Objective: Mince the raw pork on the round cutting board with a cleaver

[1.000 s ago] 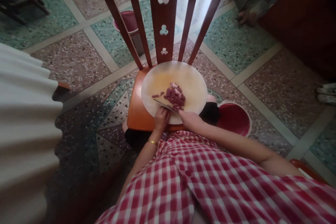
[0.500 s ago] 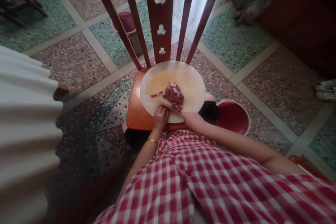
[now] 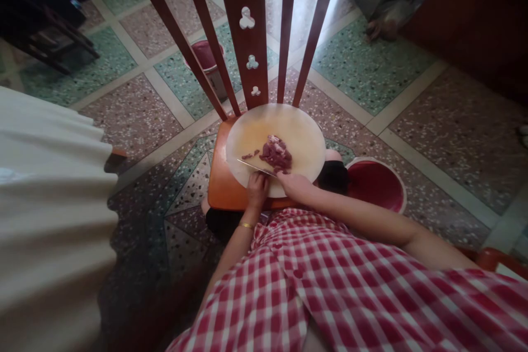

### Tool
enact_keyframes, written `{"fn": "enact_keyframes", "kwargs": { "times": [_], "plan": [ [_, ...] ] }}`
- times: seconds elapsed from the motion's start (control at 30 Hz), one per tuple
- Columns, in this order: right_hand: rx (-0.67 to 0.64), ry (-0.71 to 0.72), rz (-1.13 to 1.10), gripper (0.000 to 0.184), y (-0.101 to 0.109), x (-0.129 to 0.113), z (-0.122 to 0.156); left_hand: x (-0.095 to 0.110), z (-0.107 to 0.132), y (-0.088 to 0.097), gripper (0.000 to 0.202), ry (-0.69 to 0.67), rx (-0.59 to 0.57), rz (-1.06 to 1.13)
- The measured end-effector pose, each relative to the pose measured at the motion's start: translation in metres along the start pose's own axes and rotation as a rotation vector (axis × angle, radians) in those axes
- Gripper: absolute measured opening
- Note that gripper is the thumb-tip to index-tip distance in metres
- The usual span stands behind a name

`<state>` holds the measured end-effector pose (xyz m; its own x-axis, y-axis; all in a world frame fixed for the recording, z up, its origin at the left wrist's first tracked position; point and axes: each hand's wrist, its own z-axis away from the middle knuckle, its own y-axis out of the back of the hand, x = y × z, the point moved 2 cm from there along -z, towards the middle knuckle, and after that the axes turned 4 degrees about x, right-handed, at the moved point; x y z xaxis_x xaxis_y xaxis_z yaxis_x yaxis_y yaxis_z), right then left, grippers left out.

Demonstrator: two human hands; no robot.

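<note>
A round white cutting board (image 3: 301, 137) rests on the seat of a wooden chair (image 3: 218, 176). Dark red raw meat (image 3: 277, 154) is heaped near its middle, with a few small scraps (image 3: 247, 157) to the left. My right hand (image 3: 297, 186) is closed round the handle of a knife (image 3: 252, 166), whose thin blade points left across the near part of the board. Close behind the blade, my left hand (image 3: 257, 188) has its fingers curled down at the board's near edge. Whatever lies under those fingertips is hidden.
The slatted chair back (image 3: 247, 38) rises beyond the board. A red bucket (image 3: 377, 184) stands on the floor to the right, and another bucket (image 3: 206, 55) behind the chair. A pale draped cloth (image 3: 53, 203) hangs at the left.
The view has shifted, showing more of the chair back's top. The knife blade has moved off the meat pile towards my left hand and now appears edge-thin. Both hands stay at the board's near side.
</note>
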<state>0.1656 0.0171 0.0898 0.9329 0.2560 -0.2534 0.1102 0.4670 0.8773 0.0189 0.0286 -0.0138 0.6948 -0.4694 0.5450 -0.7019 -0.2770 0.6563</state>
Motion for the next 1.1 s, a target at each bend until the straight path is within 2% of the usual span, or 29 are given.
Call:
{"fn": "enact_keyframes", "kwargs": {
  "times": [0.13, 0.27, 0.37, 0.47, 0.6, 0.73, 0.93, 1.03, 1.1],
  "plan": [
    [0.009, 0.007, -0.058, 0.029, 0.009, -0.015, -0.023, 0.001, -0.002, 0.002, 0.018, 0.037, -0.033, -0.019],
    [0.059, -0.020, -0.023, 0.029, 0.018, -0.026, -0.023, 0.005, -0.001, 0.009, 0.021, -0.032, 0.077, -0.048],
    [0.134, 0.087, -0.030, 0.032, 0.006, -0.013, -0.018, -0.006, -0.001, 0.000, 0.022, -0.071, 0.139, -0.044],
    [0.148, 0.038, -0.027, 0.046, -0.009, 0.013, -0.011, -0.010, -0.004, -0.004, 0.022, -0.023, 0.210, -0.022],
    [0.164, -0.025, 0.013, 0.044, -0.010, 0.027, 0.000, -0.004, -0.005, 0.004, 0.022, 0.025, 0.181, 0.032],
    [0.204, 0.055, -0.004, 0.053, -0.012, 0.020, 0.004, -0.012, -0.002, 0.003, 0.024, -0.022, 0.163, 0.037],
    [0.250, 0.057, -0.013, 0.036, -0.021, 0.006, -0.016, -0.030, 0.006, -0.011, 0.024, -0.085, 0.162, 0.037],
    [0.249, 0.081, -0.025, 0.033, -0.011, -0.008, -0.033, -0.028, 0.004, -0.011, 0.024, -0.078, 0.155, 0.025],
    [0.214, 0.071, -0.031, 0.034, -0.004, -0.014, -0.033, -0.020, 0.001, -0.006, 0.023, -0.063, 0.146, 0.003]
  ]
}}
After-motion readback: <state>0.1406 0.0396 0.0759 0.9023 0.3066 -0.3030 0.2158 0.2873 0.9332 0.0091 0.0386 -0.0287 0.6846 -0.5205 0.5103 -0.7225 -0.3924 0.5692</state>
